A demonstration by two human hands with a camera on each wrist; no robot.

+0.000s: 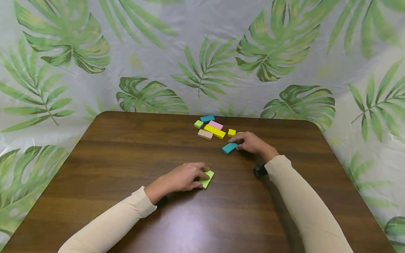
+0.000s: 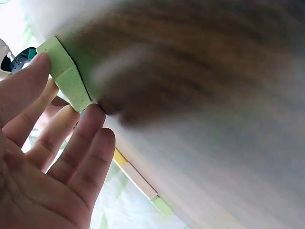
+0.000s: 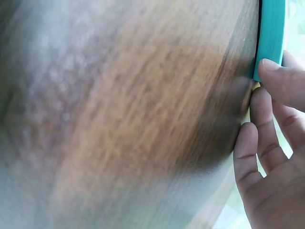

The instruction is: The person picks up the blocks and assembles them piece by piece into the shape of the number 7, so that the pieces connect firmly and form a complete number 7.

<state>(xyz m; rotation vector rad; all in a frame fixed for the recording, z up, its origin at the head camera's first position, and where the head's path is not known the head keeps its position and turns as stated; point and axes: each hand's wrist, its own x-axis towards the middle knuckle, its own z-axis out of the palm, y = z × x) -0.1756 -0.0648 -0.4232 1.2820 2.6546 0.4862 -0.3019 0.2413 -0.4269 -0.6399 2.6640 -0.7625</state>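
Near the middle of the table, my left hand point(image 1: 186, 177) holds a flat light-green block point(image 1: 207, 180) between thumb and fingers. In the left wrist view the thumb presses one edge of that block point(image 2: 66, 76), and the other fingers spread beside it. Farther back and to the right, my right hand point(image 1: 251, 142) pinches the near end of a teal block point(image 1: 229, 148) lying on the table. The right wrist view shows the thumb on the teal block's end point(image 3: 271, 38), with part of the block outside the picture. A small yellow block point(image 1: 231, 133) sits just beyond the right fingertips.
At the table's back edge lie a second teal block point(image 1: 207, 118), a small green block point(image 1: 198, 124), a pink block point(image 1: 216, 125), a long yellow block point(image 1: 214, 131) and a beige block point(image 1: 205, 134). Behind the brown wooden table point(image 1: 126, 158) hangs a leaf-patterned curtain point(image 1: 202, 52).
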